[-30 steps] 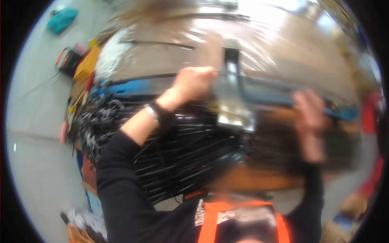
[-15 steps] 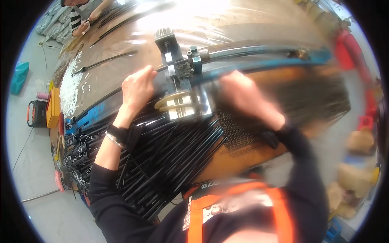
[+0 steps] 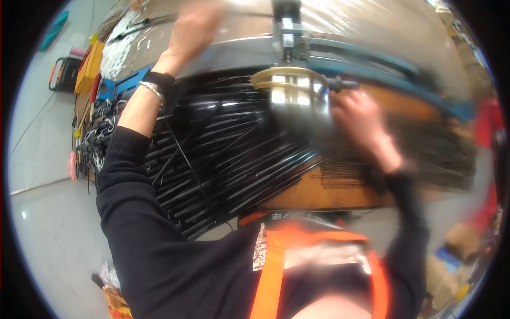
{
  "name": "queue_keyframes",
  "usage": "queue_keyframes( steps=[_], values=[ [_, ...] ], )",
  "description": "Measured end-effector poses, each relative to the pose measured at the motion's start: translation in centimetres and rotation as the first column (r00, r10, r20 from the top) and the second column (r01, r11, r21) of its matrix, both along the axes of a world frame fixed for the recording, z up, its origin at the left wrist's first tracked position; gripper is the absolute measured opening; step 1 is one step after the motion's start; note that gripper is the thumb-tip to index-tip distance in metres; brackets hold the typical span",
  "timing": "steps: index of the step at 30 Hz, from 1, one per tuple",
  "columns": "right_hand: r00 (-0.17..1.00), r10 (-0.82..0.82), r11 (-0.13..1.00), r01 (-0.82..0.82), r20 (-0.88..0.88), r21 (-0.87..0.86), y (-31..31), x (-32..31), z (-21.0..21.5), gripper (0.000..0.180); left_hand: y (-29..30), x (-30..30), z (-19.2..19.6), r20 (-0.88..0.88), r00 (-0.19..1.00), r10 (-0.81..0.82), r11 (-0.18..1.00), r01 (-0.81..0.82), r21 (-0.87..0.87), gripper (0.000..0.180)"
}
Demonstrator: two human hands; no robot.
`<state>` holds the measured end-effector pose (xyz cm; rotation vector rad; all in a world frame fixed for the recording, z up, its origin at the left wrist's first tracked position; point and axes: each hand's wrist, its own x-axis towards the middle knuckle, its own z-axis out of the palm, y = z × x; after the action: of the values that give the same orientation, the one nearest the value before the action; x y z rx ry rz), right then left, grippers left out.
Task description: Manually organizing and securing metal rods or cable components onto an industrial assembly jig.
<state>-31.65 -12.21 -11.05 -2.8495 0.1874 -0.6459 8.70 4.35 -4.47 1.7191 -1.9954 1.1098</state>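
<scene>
My left hand (image 3: 195, 31) is raised at the top edge, above the far end of a bundle of black rods (image 3: 223, 138). Its fingers look curled, but blur hides what they hold, if anything. My right hand (image 3: 364, 114) is smeared by motion, close to the dark handle (image 3: 342, 84) of a yellowish handwheel (image 3: 260, 80). Whether its fingers touch the handle cannot be made out. The wheel belongs to a metal clamping fixture (image 3: 289, 42) on the table. Beneath it, a shiny metal plate (image 3: 300, 101) reflects light.
Blue metal rails (image 3: 382, 61) run rightward from the fixture. Thin dark rods (image 3: 425, 143) lie at the right, on the brown table (image 3: 297, 196). White small pieces (image 3: 119, 50), a yellow box (image 3: 90, 66) and a black case (image 3: 65, 74) are at the left.
The view has shifted, so the fixture sits higher and farther right. My left hand has moved up and away from the fixture. My right hand is now beside the handwheel's handle.
</scene>
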Motion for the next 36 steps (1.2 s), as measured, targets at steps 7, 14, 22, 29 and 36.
queue_keyframes(
  steps=[7, 14, 22, 29, 36],
  values=[
    [0.985, 0.004, 1.0, -0.006, 0.173, 0.013, 0.4, -0.5, 0.5, 0.02, 11.0, -12.1, 2.9, -0.417, 0.834, 0.362, 0.92, -0.246, 0.306, 0.015],
    [1.0, 0.025, 0.999, -0.025, -0.015, 0.024, 0.3, 0.4, 1.7, 0.015, 16.5, -22.1, 0.8, -0.476, 0.696, 0.538, 0.747, -0.131, 0.652, 0.013],
    [0.984, -0.046, 0.892, 0.119, -0.174, 0.436, 2.4, -0.9, 3.6, 0.02, 16.0, -24.2, -0.8, -0.326, 0.86, 0.393, 0.747, -0.091, 0.659, 0.031],
    [0.967, 0.134, 0.837, 0.007, -0.218, 0.547, 2.6, -1.8, 4.4, 0.018, 14.7, -24.6, -1.1, -0.534, 0.759, 0.372, 0.818, 0.005, 0.575, 0.044],
    [0.972, 0.178, 0.778, -0.234, 0.153, 0.584, 2.7, -2.2, 2.9, 0.013, 11.1, -26.5, 2.1, -0.586, 0.754, 0.296, 0.825, 0.107, 0.555, 0.04]
  ],
)
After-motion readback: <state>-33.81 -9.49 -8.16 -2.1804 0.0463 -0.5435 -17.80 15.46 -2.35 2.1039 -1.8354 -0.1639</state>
